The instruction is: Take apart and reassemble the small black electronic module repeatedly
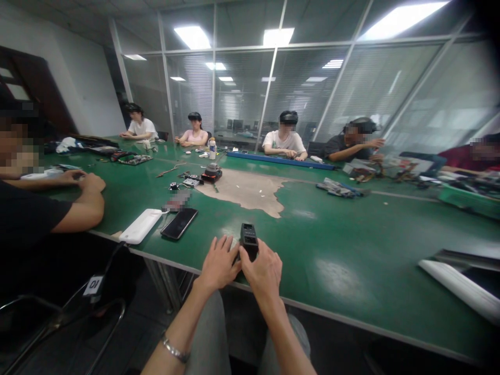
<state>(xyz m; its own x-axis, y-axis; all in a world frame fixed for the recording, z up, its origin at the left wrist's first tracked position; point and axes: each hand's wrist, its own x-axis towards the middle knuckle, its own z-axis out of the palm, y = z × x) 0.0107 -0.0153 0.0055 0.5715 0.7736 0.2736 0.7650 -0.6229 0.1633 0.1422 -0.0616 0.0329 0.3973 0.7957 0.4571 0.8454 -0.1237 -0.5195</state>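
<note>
A small black box-shaped device (249, 238) with openings in its top face stands at the near edge of the green table (297, 245). My right hand (264, 268) grips its lower part, thumb on the left side and fingers behind on the right. Just left of the device, my left hand (221, 263) rests on the table, palm down with fingers stretched out. Its fingertips lie close to the device; whether they touch it I cannot tell. Further left lie a black smartphone (179, 224) and a white power bank (140, 226) with a cable.
A bare brown patch (250, 190) marks the table's middle, with a dark red and black device (211, 173) at its left. Grey tools or gloves (339, 187) lie beyond. A white-edged frame (457, 286) stands at right. Several people sit around; one person's arm (84, 203) rests close on my left.
</note>
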